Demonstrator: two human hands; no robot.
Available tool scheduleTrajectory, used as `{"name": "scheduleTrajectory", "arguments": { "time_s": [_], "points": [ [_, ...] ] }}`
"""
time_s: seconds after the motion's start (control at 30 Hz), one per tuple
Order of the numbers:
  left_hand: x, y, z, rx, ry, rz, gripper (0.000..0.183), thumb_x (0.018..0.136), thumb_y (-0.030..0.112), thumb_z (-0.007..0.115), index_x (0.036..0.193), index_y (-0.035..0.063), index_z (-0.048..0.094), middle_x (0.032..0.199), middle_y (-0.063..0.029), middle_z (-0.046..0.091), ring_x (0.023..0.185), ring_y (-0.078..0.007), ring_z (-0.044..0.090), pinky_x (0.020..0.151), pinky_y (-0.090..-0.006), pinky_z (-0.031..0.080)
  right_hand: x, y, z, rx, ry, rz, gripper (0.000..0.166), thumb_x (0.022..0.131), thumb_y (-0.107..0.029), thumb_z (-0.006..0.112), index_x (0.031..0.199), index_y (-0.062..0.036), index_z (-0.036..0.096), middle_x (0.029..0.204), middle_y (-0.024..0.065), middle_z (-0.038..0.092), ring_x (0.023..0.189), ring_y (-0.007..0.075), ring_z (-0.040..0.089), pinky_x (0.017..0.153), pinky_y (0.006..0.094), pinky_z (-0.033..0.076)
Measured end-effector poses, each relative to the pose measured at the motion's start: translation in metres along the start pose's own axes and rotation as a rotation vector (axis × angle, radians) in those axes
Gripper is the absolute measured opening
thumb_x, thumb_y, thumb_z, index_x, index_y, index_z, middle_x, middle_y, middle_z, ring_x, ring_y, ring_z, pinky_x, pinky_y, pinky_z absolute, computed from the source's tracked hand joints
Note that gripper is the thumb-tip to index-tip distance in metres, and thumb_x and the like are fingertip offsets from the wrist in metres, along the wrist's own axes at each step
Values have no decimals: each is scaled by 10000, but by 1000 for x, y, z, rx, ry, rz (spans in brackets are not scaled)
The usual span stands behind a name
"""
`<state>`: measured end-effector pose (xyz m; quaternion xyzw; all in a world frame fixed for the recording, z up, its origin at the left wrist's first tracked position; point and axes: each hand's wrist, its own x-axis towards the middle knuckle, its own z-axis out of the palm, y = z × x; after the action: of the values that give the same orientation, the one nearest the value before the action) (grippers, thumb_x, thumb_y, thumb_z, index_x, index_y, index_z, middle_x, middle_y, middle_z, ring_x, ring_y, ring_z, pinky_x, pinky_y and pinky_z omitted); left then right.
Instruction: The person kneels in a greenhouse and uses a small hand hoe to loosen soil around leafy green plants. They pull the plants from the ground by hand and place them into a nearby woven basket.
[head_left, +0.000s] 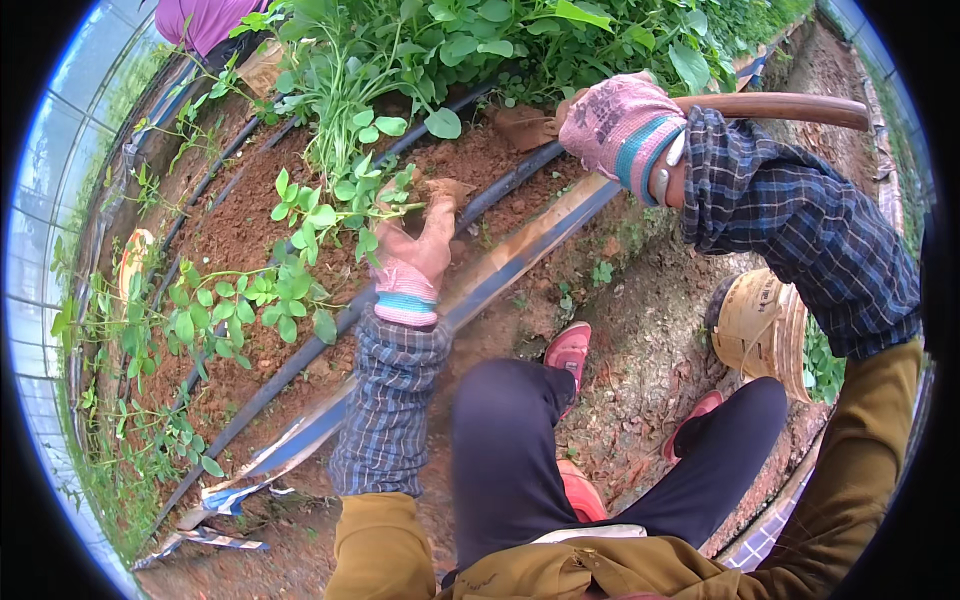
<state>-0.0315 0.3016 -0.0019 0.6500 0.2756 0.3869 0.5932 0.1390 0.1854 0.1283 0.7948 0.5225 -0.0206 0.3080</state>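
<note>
My left hand (416, 240), in a soil-stained pink glove with a blue-striped cuff, is low over the bed. Its thumb and fingers close around the stem of a leafy green plant (307, 217), whose leaves spread out to the left. My right hand (615, 124), in a matching glove, grips a hand hoe by its curved wooden handle (780, 107), which sticks out behind the wrist to the right. In front of that fist, the soil-covered hoe blade (523, 127) lies against loose reddish-brown soil (247, 187). Dense leafy plants (480, 37) stand just beyond both hands.
Black drip-irrigation pipes (300, 356) run along the bed, edged by a blue-and-white plastic strip (540, 244). A tipped plastic bucket (754, 330) with greens lies on the path to the right. Another person in purple (202, 22) is at the upper left.
</note>
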Motion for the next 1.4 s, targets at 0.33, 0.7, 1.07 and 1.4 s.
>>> {"name": "scheduleTrajectory", "arguments": {
  "time_s": [0.33, 0.7, 1.07, 1.4],
  "points": [
    [18, 5, 8, 132, -52, 12, 440, 781, 22, 739, 1191, -4, 578, 1037, -80, 657, 908, -159, 629, 803, -277, 519, 49, 15, 48, 243, 44, -22, 115, 821, -152, 670, 898, -98, 735, 790, 94, 692, 804, 268, 692, 671, 391, 540],
    [102, 20, 75, 867, -226, 142, 668, 724, 515, 727, 1157, 16, 625, 1105, -220, 655, 1046, -355, 623, 938, -401, 475, 14, -16, 47, 492, 198, 22, 171, 828, -147, 592, 916, -102, 732, 941, 143, 708, 883, 318, 689, 734, 401, 552],
    [138, -17, 81, 1249, -302, 51, 760, 730, 637, 652, 1177, 24, 645, 1142, -205, 661, 1105, -338, 611, 980, -408, 456, 2, -48, 42, 539, 223, 48, 196, 818, -143, 610, 958, -68, 726, 944, 132, 716, 876, 301, 708, 694, 441, 562],
    [104, 25, 95, 1381, -520, 25, 649, 772, 599, 622, 1186, 100, 647, 1215, -161, 617, 1213, -313, 528, 1058, -406, 375, -1, -47, 58, 458, 251, -8, 206, 799, -153, 630, 926, -9, 704, 907, 161, 687, 821, 315, 705, 583, 489, 548]
  ]
}}
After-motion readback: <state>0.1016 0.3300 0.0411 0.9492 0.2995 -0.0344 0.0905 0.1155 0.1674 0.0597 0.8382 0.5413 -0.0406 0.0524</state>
